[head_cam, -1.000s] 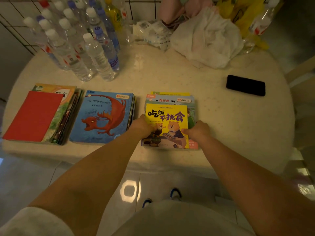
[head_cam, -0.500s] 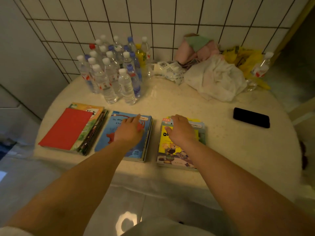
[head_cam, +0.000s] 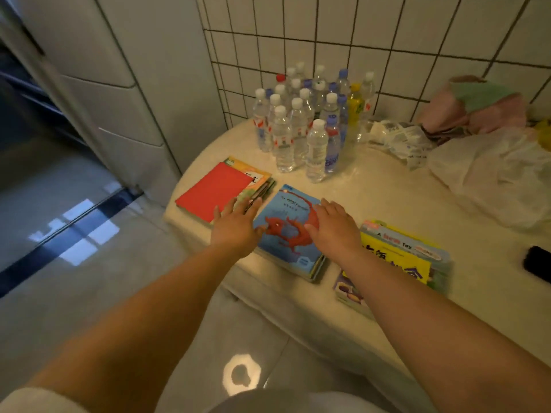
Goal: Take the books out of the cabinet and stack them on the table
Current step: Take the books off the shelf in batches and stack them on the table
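Three piles of books sit in a row along the near edge of the round tabletop (head_cam: 387, 198). The red-covered pile (head_cam: 214, 192) lies toward the left edge, the blue pile with the red dragon cover (head_cam: 290, 234) sits in the middle, and the yellow-covered pile (head_cam: 399, 257) lies to the right, a little apart from the blue one.

The left hand (head_cam: 238, 225) is flat, fingers spread and straight, reaching across the gap between the red pile and the blue one, its fingertips over the red pile's near right corner. Whether it presses down or just floats above is hard to say from this angle. The right hand (head_cam: 334, 225) lies palm down on the right side of the blue cover, fingers stretched out and relaxed, gripping nothing.

Behind the books, at the far edge against the tiled wall, stands a tight cluster of water bottles (head_cam: 301, 126). To the right of them lie crumpled clear wrapping (head_cam: 396, 138) and a white plastic bag (head_cam: 492, 174). A black phone (head_cam: 538, 263) peeks in at the right edge of the tabletop.
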